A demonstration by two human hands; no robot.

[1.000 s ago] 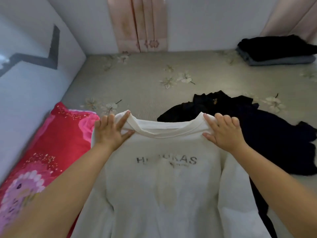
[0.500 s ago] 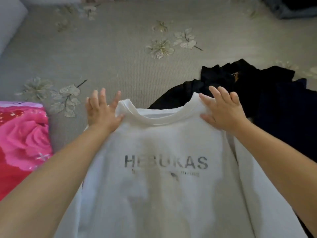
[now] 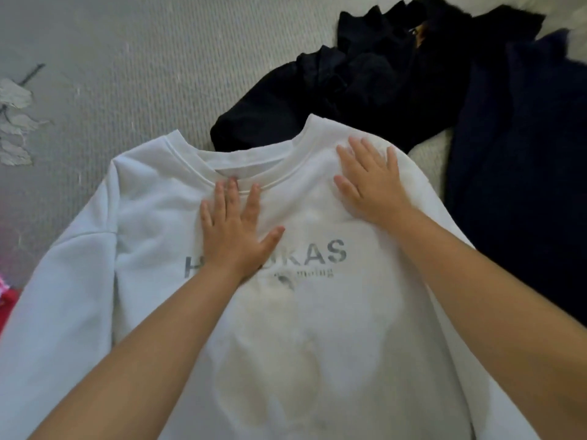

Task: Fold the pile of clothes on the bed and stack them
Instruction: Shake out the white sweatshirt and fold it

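A white sweatshirt (image 3: pixel 152 236) with grey lettering lies flat, front up, on the bed, its collar pointing away from me. My left hand (image 3: pixel 236 230) presses flat on the chest just below the collar, fingers straight and covering part of the lettering. My right hand (image 3: pixel 370 182) lies flat with spread fingers on the right shoulder area. Neither hand grips the cloth. A heap of black and dark navy clothes (image 3: pixel 413 77) lies unfolded beyond and to the right of the sweatshirt, touching its right shoulder.
The grey bedsheet (image 3: pixel 133 58) with pale flower prints stretches to the left and far side. A sliver of a red and pink pillow (image 3: pixel 6 293) shows at the left edge, beside the sweatshirt's sleeve.
Both hands let go of the sweatshirt's shoulders and moved inward, and they now press flat on the chest. The sweatshirt went from held up to lying on the bed. My view tilted down.
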